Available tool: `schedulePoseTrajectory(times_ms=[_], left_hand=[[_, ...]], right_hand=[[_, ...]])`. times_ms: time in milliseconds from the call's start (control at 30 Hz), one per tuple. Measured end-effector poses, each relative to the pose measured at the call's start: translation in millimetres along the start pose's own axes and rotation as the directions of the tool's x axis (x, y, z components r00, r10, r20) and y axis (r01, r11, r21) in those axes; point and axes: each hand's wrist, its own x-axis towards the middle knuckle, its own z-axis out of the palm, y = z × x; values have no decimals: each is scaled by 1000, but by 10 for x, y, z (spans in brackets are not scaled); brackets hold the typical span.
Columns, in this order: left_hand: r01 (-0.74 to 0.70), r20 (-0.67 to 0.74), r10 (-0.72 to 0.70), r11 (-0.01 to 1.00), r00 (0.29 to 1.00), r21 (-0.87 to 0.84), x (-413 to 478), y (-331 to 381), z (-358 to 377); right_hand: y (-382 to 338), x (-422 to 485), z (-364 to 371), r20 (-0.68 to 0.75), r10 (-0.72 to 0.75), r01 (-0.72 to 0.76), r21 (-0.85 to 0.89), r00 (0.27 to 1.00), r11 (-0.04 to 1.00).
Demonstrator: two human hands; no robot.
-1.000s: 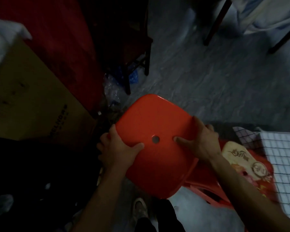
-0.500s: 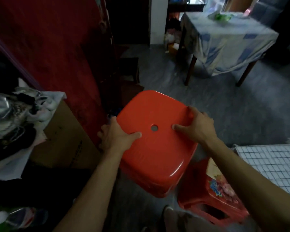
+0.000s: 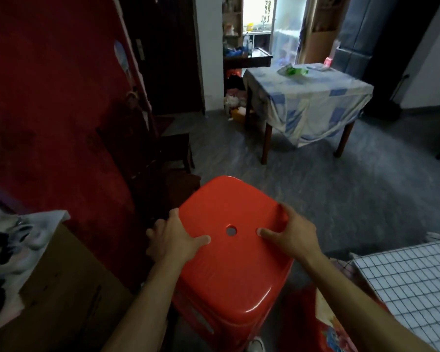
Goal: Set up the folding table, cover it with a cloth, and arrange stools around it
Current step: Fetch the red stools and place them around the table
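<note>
I carry a red plastic stool (image 3: 229,265) in front of me, seat up, with a round hole in the middle of the seat. My left hand (image 3: 174,238) grips its left edge, thumb on top. My right hand (image 3: 291,236) grips its right edge the same way. A second red stool (image 3: 323,326) with a printed seat stands low at the right, next to a table under a black-and-white checked cloth (image 3: 412,283).
A cardboard box (image 3: 61,288) with clutter on it stands at the left, against a red wall (image 3: 48,110). A dark wooden chair (image 3: 160,153) is ahead left. A table with a blue-and-cream cloth (image 3: 308,97) stands farther back on the grey floor.
The view has swung up from the floor into the room. The stool has come up with both hands still on its edges, away from the second stool.
</note>
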Motion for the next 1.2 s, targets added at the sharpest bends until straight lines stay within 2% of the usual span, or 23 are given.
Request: schedulePoseTrajectory(times_ms=[400,633,900,1067,1200], left_hand=[[-128,22,126,990,992,68,1187,1449,450],[-255,81,256,967,963,-16,1643,2262,854],[-399,187,414,910,891,-115,2475,2976,1384],[-474,255,505,863,824,-178,3148,3385,1635],[-531,297,577,817,761,-226,3698,3787,1736]], right_hand=[[421,1513,-404,-61,113,-108,87,992,990],[794,2023,-779,-170,216,-204,84,961,975],[1011,2684,-963,-249,353,-351,54,902,935],[975,3233,-892,-259,475,-469,89,841,879],[902,3673,-922,-327,539,-525,140,776,840]])
